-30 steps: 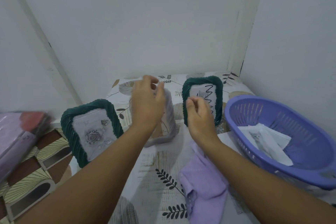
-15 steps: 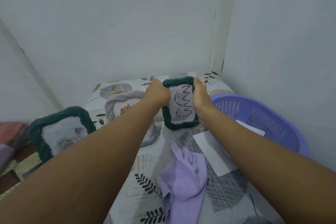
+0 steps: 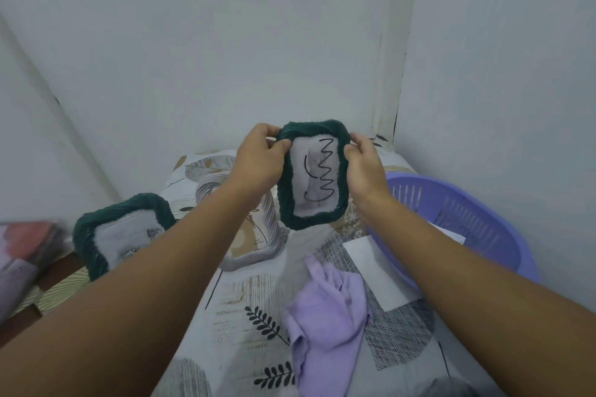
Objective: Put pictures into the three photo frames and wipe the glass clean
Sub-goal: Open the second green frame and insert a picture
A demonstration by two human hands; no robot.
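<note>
A dark green rope-edged photo frame with a black squiggle drawing behind its glass is held up above the table. My left hand grips its upper left edge and my right hand grips its upper right edge. A second green frame with a rose picture stands at the left, partly behind my left forearm. A white ribbed frame stands in the middle, mostly hidden by my left arm. A crumpled lilac cloth lies on the table between my arms.
A purple plastic basket with papers inside sits at the right against the wall. A white sheet lies beside it on the leaf-patterned tablecloth. A blurred pink and purple object is at the far left. Walls close in behind and right.
Both hands moved from the white frame to the right green frame, took hold of its sides and lifted it off the table toward me.
</note>
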